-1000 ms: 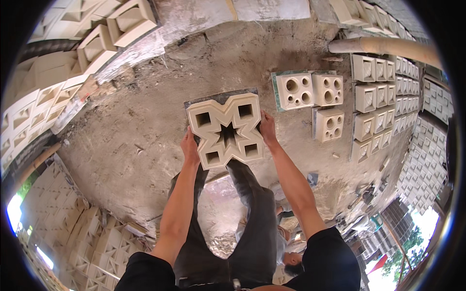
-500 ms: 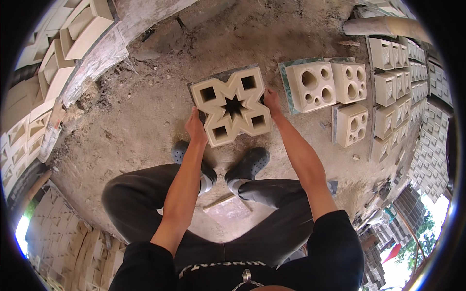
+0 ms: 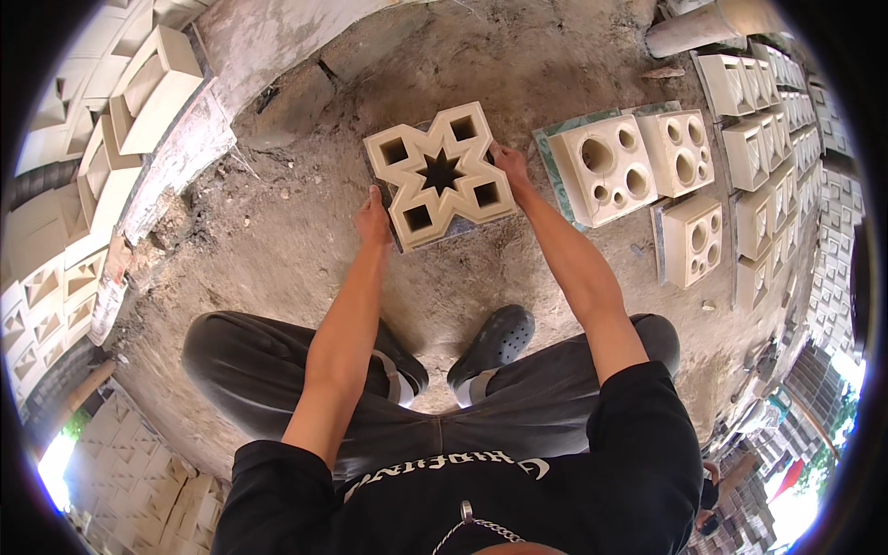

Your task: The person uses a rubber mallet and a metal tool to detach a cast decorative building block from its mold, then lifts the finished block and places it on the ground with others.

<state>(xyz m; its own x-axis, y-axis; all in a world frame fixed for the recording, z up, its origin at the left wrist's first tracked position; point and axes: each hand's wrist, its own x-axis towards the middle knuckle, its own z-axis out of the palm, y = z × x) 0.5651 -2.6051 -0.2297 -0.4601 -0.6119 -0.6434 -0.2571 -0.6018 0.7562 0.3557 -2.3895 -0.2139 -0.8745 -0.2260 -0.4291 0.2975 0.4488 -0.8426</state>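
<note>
A cream ventilation block [image 3: 404, 189] with a star-shaped hole in its middle and square holes at its corners lies face up on a thin grey board [image 3: 460, 225]. My left hand [image 3: 373, 220] is closed on the left side of this load, thumb up. On the right side my right hand [image 3: 511, 170] grips it near the edge. The undersides of both hands' grips are hidden, so I cannot tell how much each holds block or board. The load is over the dirt floor ahead of my feet; whether it touches the ground is unclear.
To the right sit cream blocks with round holes [image 3: 618, 188] on green and grey boards. Beyond them stand rows of other cream blocks [image 3: 742, 157]. A pale ledge [image 3: 208, 116] with stacked blocks curves along the left. A pole [image 3: 708, 30] lies at far right.
The block and its board have moved slightly farther from my feet, with both hands still on them. My knees have spread and bent lower.
</note>
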